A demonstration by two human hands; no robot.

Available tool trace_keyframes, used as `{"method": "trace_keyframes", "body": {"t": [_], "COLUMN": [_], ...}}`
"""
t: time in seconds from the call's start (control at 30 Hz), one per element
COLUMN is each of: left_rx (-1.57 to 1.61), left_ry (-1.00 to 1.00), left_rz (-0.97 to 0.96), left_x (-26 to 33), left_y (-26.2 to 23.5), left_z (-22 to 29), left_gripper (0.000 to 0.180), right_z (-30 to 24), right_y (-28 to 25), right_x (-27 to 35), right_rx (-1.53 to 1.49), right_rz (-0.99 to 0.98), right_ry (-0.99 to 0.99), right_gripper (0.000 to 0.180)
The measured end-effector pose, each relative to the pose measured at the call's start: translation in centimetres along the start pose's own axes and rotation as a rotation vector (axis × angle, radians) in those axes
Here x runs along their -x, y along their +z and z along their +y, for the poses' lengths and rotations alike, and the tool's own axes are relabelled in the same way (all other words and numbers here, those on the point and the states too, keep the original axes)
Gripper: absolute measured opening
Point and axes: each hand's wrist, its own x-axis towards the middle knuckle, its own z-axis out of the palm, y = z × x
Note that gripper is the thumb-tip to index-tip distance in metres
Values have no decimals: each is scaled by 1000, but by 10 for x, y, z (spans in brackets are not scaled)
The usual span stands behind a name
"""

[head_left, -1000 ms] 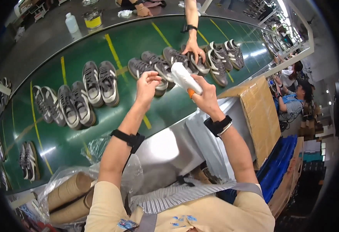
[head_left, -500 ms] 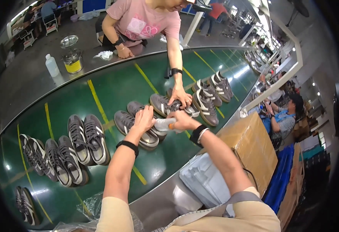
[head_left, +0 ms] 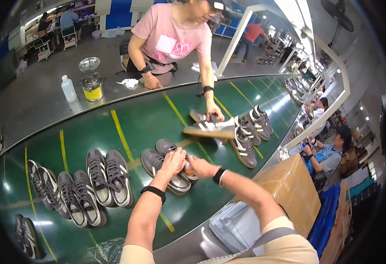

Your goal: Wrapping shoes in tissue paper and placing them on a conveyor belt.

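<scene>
On the green conveyor belt [head_left: 153, 119], my left hand [head_left: 174, 162] bends its fingers over the opening of a grey sneaker [head_left: 164, 146] with white stripes. Its mate [head_left: 152, 162] lies beside it, just left of my wrist. My right hand [head_left: 203, 168] is closed at the same sneaker's heel end, round a pale thing with an orange part [head_left: 190, 170]; its kind is hidden by the fingers. Across the belt, a co-worker's hand [head_left: 215, 112] grips a similar sneaker [head_left: 210, 129] by its top, tilted with its gum-coloured sole edge toward me.
Several more sneaker pairs stand along the belt, including one pair [head_left: 109, 178] at left and others [head_left: 244, 147] at right. A carton [head_left: 285, 189] and a grey-white stack [head_left: 237, 224] sit near my right arm. A bottle [head_left: 69, 89] and metal canister [head_left: 92, 87] stand beyond the belt.
The co-worker's hand has tilted up a sneaker that lay on the belt. My right hand has come nearer to my left, at the sneaker's heel end. The whole view has shifted slightly.
</scene>
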Motion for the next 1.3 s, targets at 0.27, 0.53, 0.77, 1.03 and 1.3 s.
{"method": "trace_keyframes", "body": {"t": [0.27,0.53,0.77,1.03,1.3], "left_rx": [84,-338,-348,-519,-520], "left_ry": [-159,-46,-1000,-978,-1250], "left_rz": [-68,434,629,590,63], "left_x": [-41,95,369,428,360], "left_y": [30,-109,-319,-343,-363], "left_z": [28,-36,-123,-287,-283], "left_gripper": [30,18,20,55,43], "right_z": [86,6,-233,-396,-431], "right_y": [39,-72,-29,98,151], "right_x": [-39,-64,-92,-121,-120], "right_rx": [120,412,-333,-288,-176], "right_rz": [258,-157,111,33,96], "right_ry": [25,-177,-420,-220,140], "right_gripper": [40,56,22,46,87]}}
